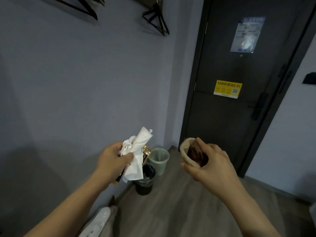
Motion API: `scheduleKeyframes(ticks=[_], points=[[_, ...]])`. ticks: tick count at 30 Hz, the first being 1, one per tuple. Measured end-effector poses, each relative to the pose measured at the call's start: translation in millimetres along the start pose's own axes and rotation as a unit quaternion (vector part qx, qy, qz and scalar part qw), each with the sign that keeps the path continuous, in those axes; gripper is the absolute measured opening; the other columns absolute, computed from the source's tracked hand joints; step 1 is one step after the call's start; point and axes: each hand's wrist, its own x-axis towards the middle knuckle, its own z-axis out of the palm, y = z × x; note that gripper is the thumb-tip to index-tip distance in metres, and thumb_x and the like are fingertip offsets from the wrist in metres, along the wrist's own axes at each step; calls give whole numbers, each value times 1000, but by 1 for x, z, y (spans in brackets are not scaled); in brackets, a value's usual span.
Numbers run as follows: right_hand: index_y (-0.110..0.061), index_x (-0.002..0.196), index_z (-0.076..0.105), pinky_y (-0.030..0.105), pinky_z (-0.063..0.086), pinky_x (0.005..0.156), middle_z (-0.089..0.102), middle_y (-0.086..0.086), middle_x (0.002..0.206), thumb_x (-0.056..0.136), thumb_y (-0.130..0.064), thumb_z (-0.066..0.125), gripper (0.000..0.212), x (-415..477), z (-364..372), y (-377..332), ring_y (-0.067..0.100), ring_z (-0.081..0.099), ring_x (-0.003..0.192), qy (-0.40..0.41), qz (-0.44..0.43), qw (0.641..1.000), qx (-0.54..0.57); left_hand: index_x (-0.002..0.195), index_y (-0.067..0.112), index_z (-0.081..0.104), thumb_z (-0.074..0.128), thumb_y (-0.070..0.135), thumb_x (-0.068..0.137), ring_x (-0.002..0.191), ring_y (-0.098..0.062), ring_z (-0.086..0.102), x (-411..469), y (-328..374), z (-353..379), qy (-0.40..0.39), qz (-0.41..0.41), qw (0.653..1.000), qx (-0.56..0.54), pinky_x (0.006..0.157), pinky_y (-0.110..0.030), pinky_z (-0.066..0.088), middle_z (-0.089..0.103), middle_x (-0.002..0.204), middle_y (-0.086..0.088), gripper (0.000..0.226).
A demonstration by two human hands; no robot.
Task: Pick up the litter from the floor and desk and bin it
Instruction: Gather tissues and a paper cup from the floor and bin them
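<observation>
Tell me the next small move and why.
Probably carry the left hand forward over the dark bin. It grips crumpled tissue and a gold wrapper, the right hand holds beige litter, and the bin stands ahead on the floor beside a green bin, seemingly not yet under either hand.

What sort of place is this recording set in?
Probably a hotel or rented room, by its entrance: the dark door carries a yellow Wi-Fi sticker and a posted notice. Clothes hangers hang on the wall, with a green bin and a dark bin on the floor.
</observation>
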Motion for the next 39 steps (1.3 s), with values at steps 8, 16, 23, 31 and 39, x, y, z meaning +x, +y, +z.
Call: scheduleKeyframes(ticks=[8, 16, 23, 31, 39], points=[[-38, 143, 35, 23, 38, 88, 46, -9, 122, 77, -54, 68, 76, 122, 42, 65, 13, 39, 112, -79, 5, 997, -23, 82, 23, 65, 68, 17, 72, 78, -29, 69, 115, -41, 59, 21, -43, 999, 26, 71, -49, 56, 72, 76, -3, 12], [-31, 149, 30, 24, 36, 99, 44, -7, 133, 76, -54, 68, 85, 243, 121, 125, 16, 38, 121, -104, 15, 993, -47, 86, 5, 65, 66, 11, 82, 77, -35, 67, 253, -110, 100, 34, -91, 992, 75, 58, -35, 49, 71, 80, -15, 7], [-33, 146, 32, 28, 42, 97, 45, -6, 130, 77, -60, 63, 81, 363, 196, 158, 16, 42, 116, -162, 58, 982, -74, 87, 7, 64, 67, 21, 77, 79, -32, 65, 383, -157, 126, 28, -146, 984, 98, 70, -44, 52, 68, 82, -13, 17], [-36, 139, 37, 30, 44, 96, 46, -6, 124, 78, -58, 63, 70, 458, 250, 190, 15, 42, 113, -201, 61, 975, -65, 86, 0, 62, 66, 12, 82, 67, -26, 59, 485, -189, 164, 0, -185, 975, 124, 58, -32, 42, 66, 82, -20, 13], [-39, 129, 43, 31, 47, 91, 50, -7, 113, 72, -63, 59, 63, 562, 319, 248, 16, 50, 104, -249, 26, 967, -43, 87, 2, 60, 65, 9, 83, 63, -20, 56, 560, -224, 200, 33, -232, 959, 159, 55, -29, 43, 62, 76, -11, 9]])
